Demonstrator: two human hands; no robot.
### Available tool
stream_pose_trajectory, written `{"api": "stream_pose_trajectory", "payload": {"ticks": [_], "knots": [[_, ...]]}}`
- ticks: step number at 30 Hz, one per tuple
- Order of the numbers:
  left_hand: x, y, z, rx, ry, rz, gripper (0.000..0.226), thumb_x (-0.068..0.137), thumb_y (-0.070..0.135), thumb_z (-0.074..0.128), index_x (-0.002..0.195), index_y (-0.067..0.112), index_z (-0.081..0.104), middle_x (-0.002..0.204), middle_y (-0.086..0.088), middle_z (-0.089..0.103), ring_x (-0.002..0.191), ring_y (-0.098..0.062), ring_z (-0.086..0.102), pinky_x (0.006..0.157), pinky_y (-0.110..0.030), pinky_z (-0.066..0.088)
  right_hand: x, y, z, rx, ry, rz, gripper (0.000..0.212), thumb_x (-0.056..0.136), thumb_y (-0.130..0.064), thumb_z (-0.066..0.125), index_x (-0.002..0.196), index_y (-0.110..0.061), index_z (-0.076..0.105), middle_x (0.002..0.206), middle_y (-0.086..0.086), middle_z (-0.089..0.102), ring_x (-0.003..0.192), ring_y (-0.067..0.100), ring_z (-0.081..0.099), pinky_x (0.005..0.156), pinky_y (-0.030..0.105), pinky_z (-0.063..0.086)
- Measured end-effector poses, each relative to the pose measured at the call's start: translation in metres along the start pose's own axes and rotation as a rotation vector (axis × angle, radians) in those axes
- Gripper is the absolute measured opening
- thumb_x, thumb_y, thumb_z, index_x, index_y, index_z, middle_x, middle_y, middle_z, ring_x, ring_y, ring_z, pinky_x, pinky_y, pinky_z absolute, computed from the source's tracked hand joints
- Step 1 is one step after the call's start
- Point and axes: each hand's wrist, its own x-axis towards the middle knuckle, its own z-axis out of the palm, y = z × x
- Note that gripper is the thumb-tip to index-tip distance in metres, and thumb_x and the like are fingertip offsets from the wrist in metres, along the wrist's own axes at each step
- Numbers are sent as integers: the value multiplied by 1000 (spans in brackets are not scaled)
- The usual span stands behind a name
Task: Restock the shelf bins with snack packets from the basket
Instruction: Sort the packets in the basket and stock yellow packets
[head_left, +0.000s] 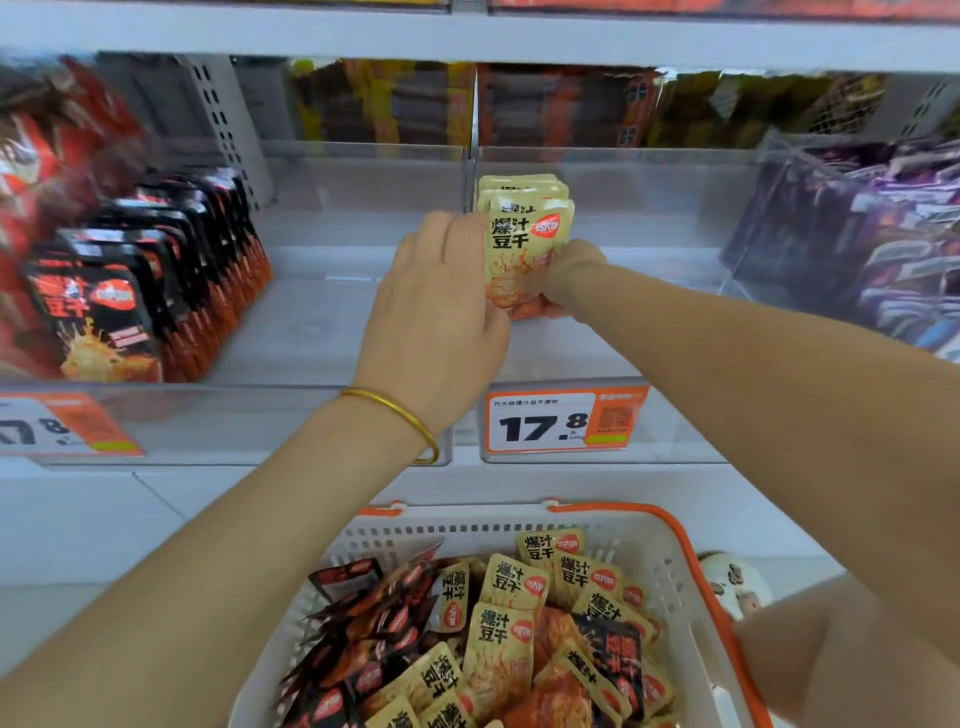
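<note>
Both hands reach into the clear middle shelf bin (649, 364). A small upright stack of yellow snack packets (524, 228) stands near the bin's left wall. My left hand (441, 306), with a gold bangle on the wrist, grips the stack from the left. My right hand (569, 280) grips the lower right of the stack. Below, a white basket with an orange handle (670, 566) holds several yellow packets (498, 644) and black-red packets (374, 623).
The left bin holds an upright row of black packets (150, 291). A bin at the right holds purple packets (883, 249). An orange price tag reading 17.8 (561, 421) hangs on the middle bin's front. More stock fills the shelf behind.
</note>
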Motion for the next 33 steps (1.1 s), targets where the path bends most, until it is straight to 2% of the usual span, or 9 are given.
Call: {"api": "stream_pose_trajectory", "payload": {"ticks": [5,13,16,20,24,26,28,30,33], "knots": [[-2,1,-1,-3,-4,2,58,70,14,41,126,0,47,114,-19,50,106,-35,48,89,-45,44,-8,1,-7,1,-36,36,26,84,-24,70,79,-11,48,100,13,71,91,28,70,88,41,55],[-8,-3,0,4,-20,9,56,76,20,42,129,1,46,132,-17,46,121,-34,42,100,-43,36,-31,-6,-23,-6,-37,39,29,86,-23,69,85,-8,44,111,14,61,100,31,65,90,39,54],[-23,0,-7,-19,89,36,49,79,18,46,126,3,50,132,-17,47,121,-32,42,103,-38,32,-49,-11,-37,43,-7,30,30,86,-21,69,84,-5,44,98,9,59,97,26,66,74,31,56],[-72,11,-26,-154,161,116,38,82,11,47,119,6,54,116,-4,51,106,-18,47,92,-25,35,-121,-6,-64,107,111,-295,25,86,-12,67,108,0,61,75,9,64,68,21,67,60,29,58],[-127,-4,-16,-157,-77,126,29,86,16,43,109,13,60,101,13,47,97,-9,49,85,-21,38,-210,33,-60,178,-208,-436,4,85,-7,65,87,-8,69,58,2,65,49,10,62,48,25,53],[-145,-17,-4,-128,-247,56,24,88,20,43,104,19,62,97,15,52,93,-7,50,81,-24,45,-216,61,-28,-3,-433,-335,6,87,-10,64,87,-7,69,64,3,66,52,12,64,48,23,52],[-156,-26,8,-50,-374,-33,17,92,20,50,101,23,64,97,13,58,92,-7,53,72,-13,43,-200,100,16,-320,-592,-262,11,89,-12,60,86,-5,68,68,4,66,58,17,65,50,22,51],[-163,-34,19,13,-432,-83,16,94,19,51,101,24,64,99,12,58,93,-6,53,68,-7,37,-180,143,61,-552,-661,-278,15,89,-13,57,86,-1,66,69,1,60,63,18,59,60,32,51],[-165,-38,32,-33,-531,-140,19,93,14,47,103,18,64,97,7,55,95,-11,49,76,-18,40,-164,195,117,-748,-687,-290,31,88,-20,60,113,-1,59,106,10,62,98,26,59,84,38,50]]}}
